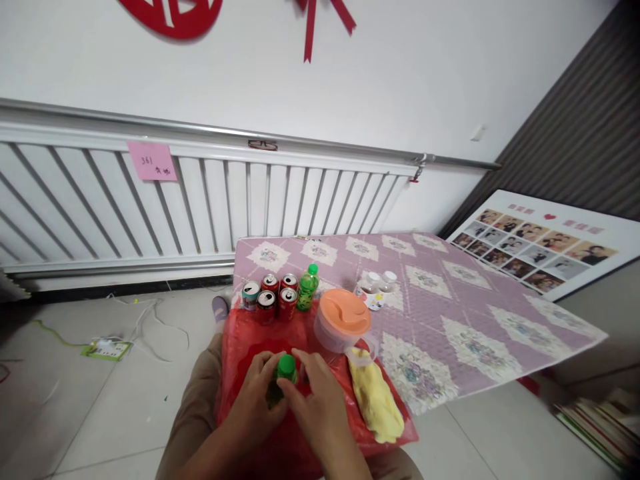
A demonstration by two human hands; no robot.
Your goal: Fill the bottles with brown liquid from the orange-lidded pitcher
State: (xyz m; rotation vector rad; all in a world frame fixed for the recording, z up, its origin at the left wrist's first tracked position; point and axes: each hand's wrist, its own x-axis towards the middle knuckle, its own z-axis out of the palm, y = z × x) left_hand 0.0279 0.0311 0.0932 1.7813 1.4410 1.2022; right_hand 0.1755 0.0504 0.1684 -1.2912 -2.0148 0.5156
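A bottle with a green cap (287, 365) stands in front of me on red plastic sheeting, most of its body hidden by my fingers. My left hand (254, 399) is closed round its left side. From the right, my right hand (319, 399) curls about the neck, thumb across the front and fingers behind the cap. Beyond them, another green bottle (307, 291) stands upright beside several opened drink cans, among them a red can (287, 305) and a teal can (251, 296). A clear pitcher with an orange lid (345, 312) is just beyond my right hand.
A crumpled yellow cloth (376, 400) lies right of my right hand. Small white-capped bottles (373, 283) stand behind the pitcher on a purple floral cover (475, 300). A white radiator (280, 197) lines the wall; a power strip (106, 348) with cords lies on the floor at left.
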